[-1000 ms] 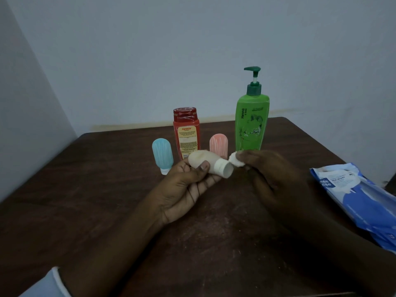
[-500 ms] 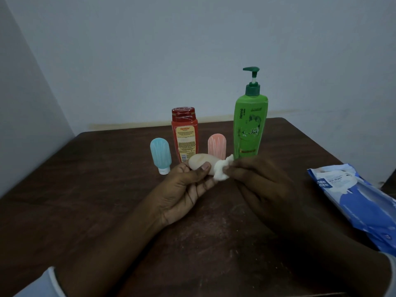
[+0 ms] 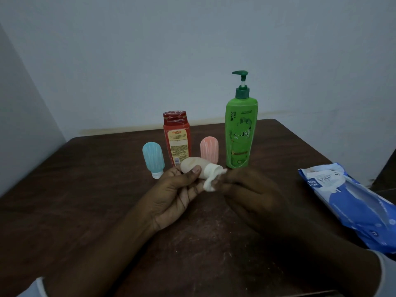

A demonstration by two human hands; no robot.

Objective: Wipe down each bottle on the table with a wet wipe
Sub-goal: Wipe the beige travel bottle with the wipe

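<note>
My left hand (image 3: 177,194) grips a small beige squeeze bottle (image 3: 191,165) lying sideways above the table, its white cap pointing right. My right hand (image 3: 250,196) pinches a crumpled white wet wipe (image 3: 209,185) against that cap. Behind them stand a light blue squeeze bottle (image 3: 153,158) on its cap, a red bottle (image 3: 177,137) with a yellow label, a pink squeeze bottle (image 3: 209,150) and a tall green pump bottle (image 3: 241,133).
A blue and white pack of wet wipes (image 3: 351,202) lies at the right side of the dark wooden table (image 3: 85,200). A pale wall runs behind the table and along its left.
The wipe went from the cap's tip onto the cap, and now sits lower around the cap's underside. The beige bottle stayed in my left hand.
</note>
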